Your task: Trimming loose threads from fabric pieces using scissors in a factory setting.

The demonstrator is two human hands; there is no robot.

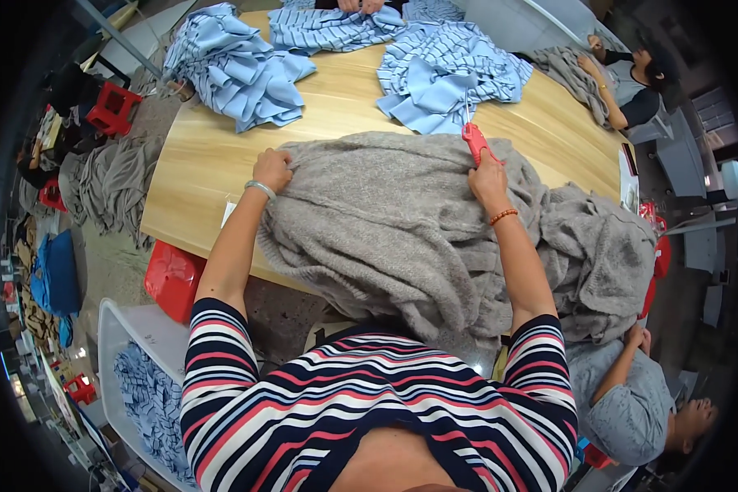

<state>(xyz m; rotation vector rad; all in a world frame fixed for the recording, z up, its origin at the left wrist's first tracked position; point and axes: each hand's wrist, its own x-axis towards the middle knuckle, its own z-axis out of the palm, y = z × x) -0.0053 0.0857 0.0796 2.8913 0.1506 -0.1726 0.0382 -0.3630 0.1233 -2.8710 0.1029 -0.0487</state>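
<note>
Right grip [488, 176] holds red snips [473, 141], seemingly; left grip [272, 170] clutches grey knit [385, 230].

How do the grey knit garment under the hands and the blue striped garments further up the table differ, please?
The grey knit garment is plain, fuzzy and thick; the blue striped garments look thinner and smoother. The grey one lies spread under the left hand and the right hand, which holds a red tool; the blue ones lie untouched in crumpled heaps. Both rest on the wooden table.

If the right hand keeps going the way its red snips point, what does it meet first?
The right hand points its red snips away across the table. Just beyond the grey knit, the blue striped pile probably comes first; depth is unclear.
</note>
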